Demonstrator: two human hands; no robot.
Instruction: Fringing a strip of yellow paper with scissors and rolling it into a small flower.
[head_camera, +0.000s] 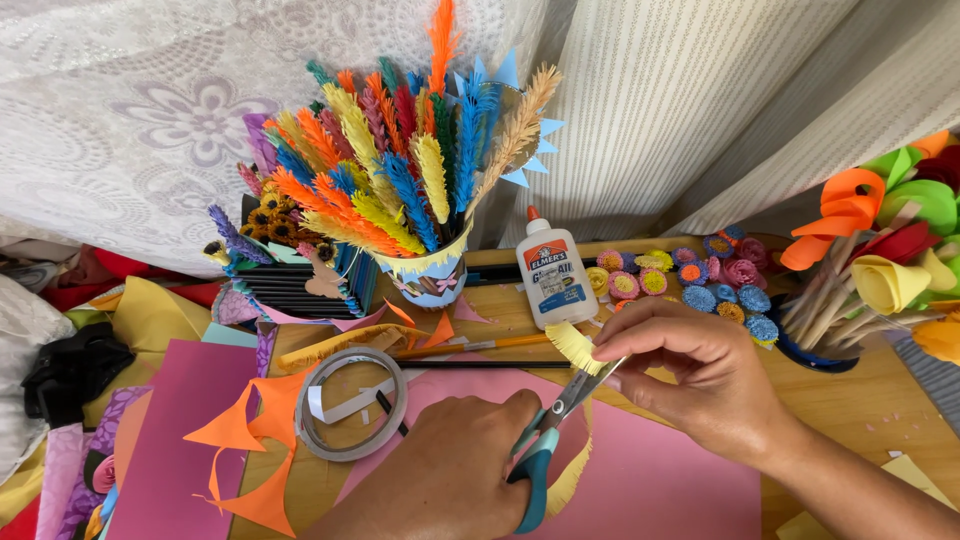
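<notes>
While the left hand grips teal-handled scissors, the right hand pinches a fringed yellow paper strip

Scissors: teal handles, steel blades slightly apart, tips pointing up-right, lifted over the pink paper sheet. Yellow paper strip: narrow, fringed along one edge, top end sits between the blades above the sheet, rest curls down past the handles.
</notes>
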